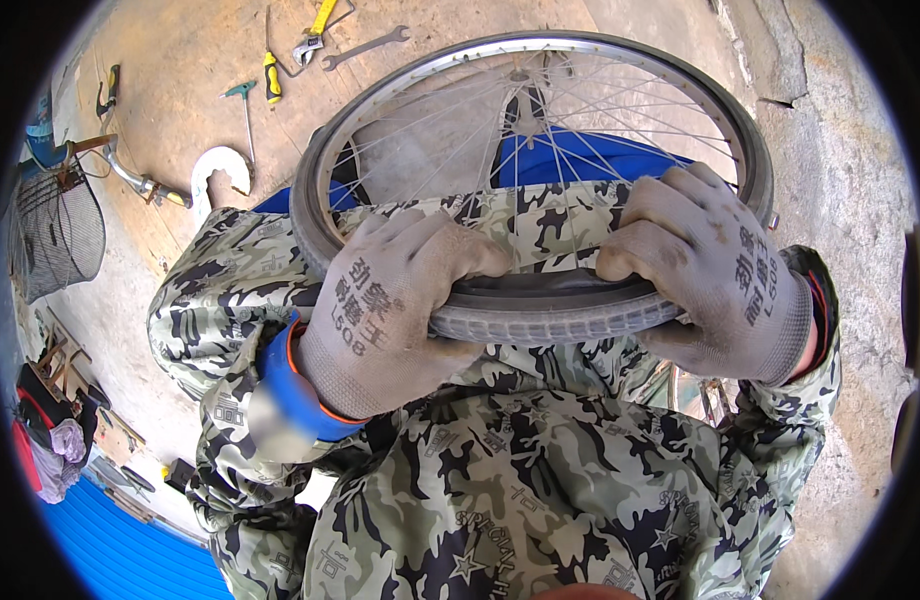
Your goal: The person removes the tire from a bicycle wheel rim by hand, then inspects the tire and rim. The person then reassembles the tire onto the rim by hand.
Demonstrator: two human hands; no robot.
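Note:
A spoked bicycle wheel (580, 38) rests tilted across my lap, its near side raised toward my body. My left hand (400, 310), in a grey work glove, grips the near part of the black tyre (560, 327) with the thumb over its inner edge. On the other side my right hand (715, 265), gloved alike, is closed round the tyre, thumb pressing near the rim. Between the two thumbs, a dark strip of the tyre's inner edge shows. Thin spokes run to the hub (520, 75) at the far side. The fingers under the tyre are hidden.
On the brown board (170, 60) lie a spanner (365, 48), an adjustable wrench (307, 47), a yellow-handled screwdriver (272, 78) and a green T-handle tool (245, 115). A bicycle handlebar (130, 178) with a wire basket (65, 235) stands at the left. Rough concrete (830, 180) lies right.

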